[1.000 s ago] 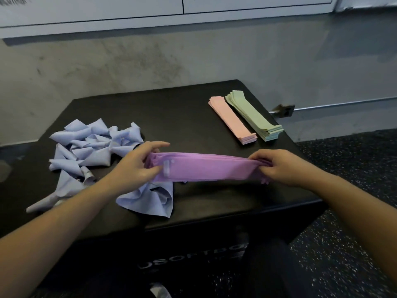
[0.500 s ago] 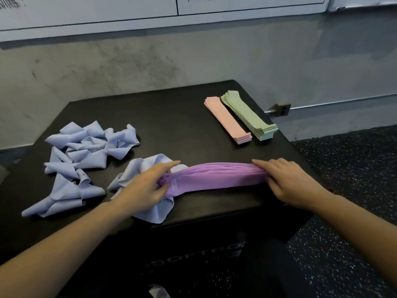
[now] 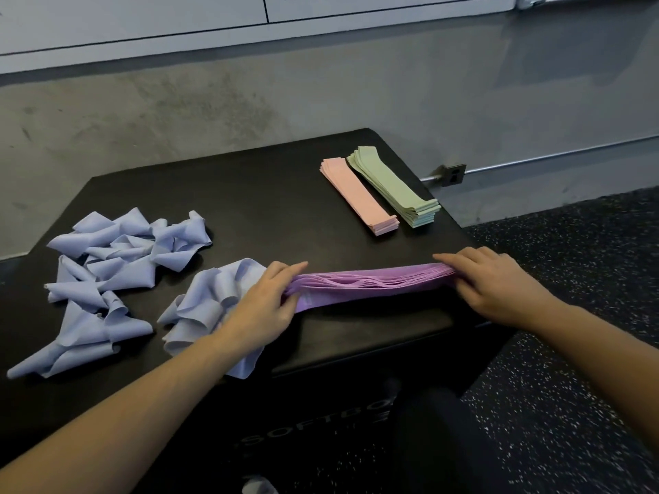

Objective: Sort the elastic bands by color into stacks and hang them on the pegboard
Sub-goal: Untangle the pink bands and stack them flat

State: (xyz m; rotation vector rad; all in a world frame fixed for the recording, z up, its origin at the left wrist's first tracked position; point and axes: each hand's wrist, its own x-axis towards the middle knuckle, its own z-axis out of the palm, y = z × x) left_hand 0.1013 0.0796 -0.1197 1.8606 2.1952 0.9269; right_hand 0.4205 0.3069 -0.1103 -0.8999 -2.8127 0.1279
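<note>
A stack of purple bands (image 3: 371, 285) lies stretched along the front of the black box top (image 3: 249, 194). My left hand (image 3: 264, 301) grips its left end, fingers over the top and thumb under. My right hand (image 3: 488, 279) holds the right end, fingers laid over it and curled at the edge. A neat pink stack (image 3: 358, 194) and a green stack (image 3: 394, 187) lie side by side at the back right. Loose pale blue bands (image 3: 117, 258) lie crumpled at the left, one bunch (image 3: 210, 304) under my left wrist.
The black box stands against a grey concrete wall (image 3: 178, 108). A speckled dark floor (image 3: 570, 315) lies to the right. A wall outlet with a metal conduit (image 3: 453, 174) sits behind the box's right corner. No pegboard is in view.
The purple stack has come down from just above the box onto its top. Both hands moved with it and flattened over its ends; the view shifted slightly.
</note>
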